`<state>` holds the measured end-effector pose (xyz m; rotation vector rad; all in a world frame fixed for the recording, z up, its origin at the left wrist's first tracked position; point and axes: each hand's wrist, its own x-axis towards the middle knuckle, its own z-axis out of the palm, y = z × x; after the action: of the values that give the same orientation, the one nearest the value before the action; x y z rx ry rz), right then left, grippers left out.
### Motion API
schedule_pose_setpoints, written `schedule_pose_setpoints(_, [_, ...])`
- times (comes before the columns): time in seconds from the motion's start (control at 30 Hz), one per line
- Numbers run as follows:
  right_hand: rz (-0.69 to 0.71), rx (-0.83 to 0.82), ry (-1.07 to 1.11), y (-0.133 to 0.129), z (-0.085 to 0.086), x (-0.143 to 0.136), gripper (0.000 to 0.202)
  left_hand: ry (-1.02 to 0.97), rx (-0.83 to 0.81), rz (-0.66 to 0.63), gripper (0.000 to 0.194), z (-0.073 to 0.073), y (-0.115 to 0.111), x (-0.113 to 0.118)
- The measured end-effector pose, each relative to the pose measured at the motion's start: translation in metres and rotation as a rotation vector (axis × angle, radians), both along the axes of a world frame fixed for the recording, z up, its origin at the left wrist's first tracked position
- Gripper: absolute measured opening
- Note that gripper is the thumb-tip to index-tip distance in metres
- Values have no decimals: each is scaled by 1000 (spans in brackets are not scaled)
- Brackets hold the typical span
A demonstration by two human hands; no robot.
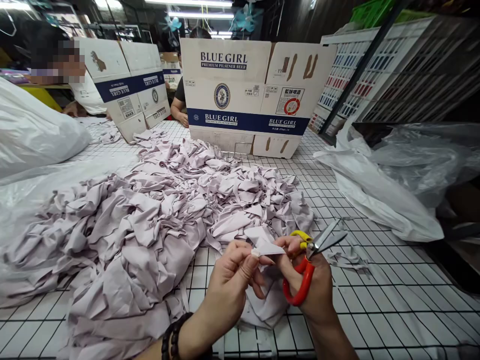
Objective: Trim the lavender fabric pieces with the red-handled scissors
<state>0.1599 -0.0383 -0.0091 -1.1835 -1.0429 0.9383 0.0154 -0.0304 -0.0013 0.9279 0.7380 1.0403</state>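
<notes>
My left hand (234,272), with dark beads at the wrist, pinches the edge of a pale lilac fabric piece (264,242). My right hand (313,287) has scissors (309,265) looped over it, one handle red and the other yellow. Their blades are parted and point up to the right, away from the cloth. The right thumb and a finger also touch the fabric, close to the left fingertips. More of the cloth hangs below both hands. A large heap of similar lilac fabric pieces (150,215) spreads in front and to the left.
Thin fabric scraps (348,257) lie right of the scissors on the grid-patterned table (401,295). Cardboard beer boxes (243,95) stand at the back, with other people behind them. Plastic bags (382,185) lie at right, another plastic bag (37,130) at left. Stacked crates (360,65) rise at back right.
</notes>
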Motion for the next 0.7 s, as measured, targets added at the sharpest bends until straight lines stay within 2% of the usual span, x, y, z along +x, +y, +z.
schedule_pose_setpoints(0.07, [31, -20, -48, -2, -1, 3, 27, 121, 103, 140, 36, 0, 2, -1])
schedule_pose_setpoints(0.1, [59, -46, -68, -3, -3, 3, 27, 148, 125, 166, 36, 0, 3, -1])
schedule_pose_setpoints(0.13, [93, -77, -80, -4, -6, 4, 28, 156, 129, 157, 37, -1, 4, -1])
schedule_pose_setpoints(0.23, [209, -168, -79, -6, -16, 7, 29, 86, 84, 28, 39, -4, 7, 1])
schedule_pose_setpoints(0.3, [268, -185, -78, -6, -17, 12, 27, 24, 76, -27, 41, -8, 8, 2])
schedule_pose_setpoints(0.37, [300, -199, -168, -9, -9, 18, 24, 34, 110, -40, 42, -11, 9, 1])
schedule_pose_setpoints(0.43, [286, -217, -379, -14, 4, 24, 23, 132, 184, -34, 39, -12, 10, -2])
schedule_pose_setpoints(0.57, [137, -201, -840, -28, 30, 29, 27, 361, 399, -23, 35, -11, 10, -8])
schedule_pose_setpoints(0.7, [83, -173, -1075, -34, 37, 30, 25, 452, 493, -83, 36, -11, 9, -11])
